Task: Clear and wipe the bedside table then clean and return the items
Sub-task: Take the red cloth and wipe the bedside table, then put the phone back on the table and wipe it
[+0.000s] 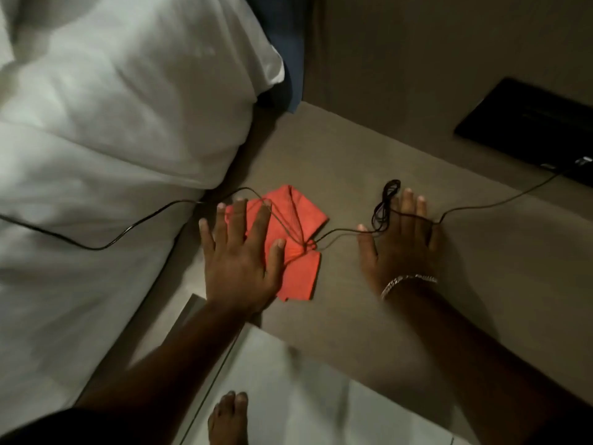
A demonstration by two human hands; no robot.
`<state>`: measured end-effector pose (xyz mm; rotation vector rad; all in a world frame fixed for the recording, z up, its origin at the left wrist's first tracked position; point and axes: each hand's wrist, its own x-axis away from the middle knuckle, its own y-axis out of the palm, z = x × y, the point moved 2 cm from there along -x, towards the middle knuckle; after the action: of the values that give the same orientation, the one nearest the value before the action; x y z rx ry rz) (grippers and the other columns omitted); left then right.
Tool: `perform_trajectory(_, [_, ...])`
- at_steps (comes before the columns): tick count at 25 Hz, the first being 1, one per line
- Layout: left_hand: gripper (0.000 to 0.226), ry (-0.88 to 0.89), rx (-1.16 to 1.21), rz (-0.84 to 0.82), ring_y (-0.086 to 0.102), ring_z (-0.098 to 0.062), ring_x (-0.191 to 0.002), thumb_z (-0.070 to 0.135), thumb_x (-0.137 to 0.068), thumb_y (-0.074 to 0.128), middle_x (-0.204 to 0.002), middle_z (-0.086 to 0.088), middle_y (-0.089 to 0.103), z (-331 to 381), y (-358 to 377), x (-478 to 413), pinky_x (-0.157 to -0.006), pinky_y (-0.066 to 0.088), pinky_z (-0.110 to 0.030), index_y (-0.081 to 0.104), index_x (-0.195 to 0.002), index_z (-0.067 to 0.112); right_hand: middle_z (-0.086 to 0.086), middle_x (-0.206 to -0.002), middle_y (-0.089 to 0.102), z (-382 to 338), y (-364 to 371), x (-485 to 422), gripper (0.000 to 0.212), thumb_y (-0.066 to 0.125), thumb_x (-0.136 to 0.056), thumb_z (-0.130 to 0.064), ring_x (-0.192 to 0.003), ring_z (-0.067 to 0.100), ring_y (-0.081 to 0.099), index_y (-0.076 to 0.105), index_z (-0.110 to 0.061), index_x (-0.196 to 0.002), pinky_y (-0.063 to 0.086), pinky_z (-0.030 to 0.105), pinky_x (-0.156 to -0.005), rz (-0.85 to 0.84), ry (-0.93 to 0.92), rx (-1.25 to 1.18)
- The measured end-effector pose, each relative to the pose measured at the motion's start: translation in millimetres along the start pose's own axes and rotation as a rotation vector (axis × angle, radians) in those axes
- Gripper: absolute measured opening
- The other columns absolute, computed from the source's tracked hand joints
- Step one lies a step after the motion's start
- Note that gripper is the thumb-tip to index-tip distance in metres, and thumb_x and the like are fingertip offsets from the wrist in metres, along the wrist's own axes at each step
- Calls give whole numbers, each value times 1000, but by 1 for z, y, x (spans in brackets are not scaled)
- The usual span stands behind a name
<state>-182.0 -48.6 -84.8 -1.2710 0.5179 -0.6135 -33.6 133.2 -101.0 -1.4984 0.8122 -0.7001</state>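
left hand (239,258): flat, fingers spread, palm down | right hand (399,242): flat, fingers extended, palm down

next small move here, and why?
Probably lift the cable off the cloth with the right hand. It runs across the cloth and over that hand, so the left hand, flat on the cloth, likely can't wipe the table freely.
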Motion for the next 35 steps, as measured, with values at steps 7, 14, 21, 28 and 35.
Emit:
perform_trajectory(7, [69,-88,-19,-48,14,-43,-146,56,-91,25,-157,-22,25,32,2,48,-118,2,-58,25,-151,20,6,-160,20,15,-5,0,74,26,-83,-52,-147,26,16,21,-16,-148,13,51,-116,-52,-62,-118])
perform_trajectory(14, [70,181,49,-143,-4,-41,-148,57,-94,22,-161,-20,7,103,22,47,-117,-5,-60,13,-153,21,17,-148,40,44,-28,9,52,39,-86,-27,-141,28,32,53,-2,-129,17,26,-114,-102,7,-581])
perform_trajectory(21, [70,163,99,-160,3,-42,-148,54,-95,24,-160,-22,12,109,20,103,-119,5,-57,14,-153,17,5,-148,43,64,-51,91,46,62,-85,-29,-142,16,29,57,-13,-128,13,14,-107,-258,88,-659])
perform_trajectory(28, [58,161,296,-162,-2,-35,-149,46,-95,30,-160,-14,18,141,1,120,-118,5,-58,30,-147,18,13,-139,54,103,-64,122,73,50,-74,-55,-134,28,43,56,-7,-128,27,29,-109,-220,80,-496])
perform_trajectory(35, [40,-11,548,214,15,-18,-149,17,-91,51,-150,-7,42,6,-123,121,-118,26,-37,52,-131,13,24,-96,71,-16,-148,100,61,30,-90,-56,-88,40,67,65,-6,-99,51,40,-83,-120,-335,-403])
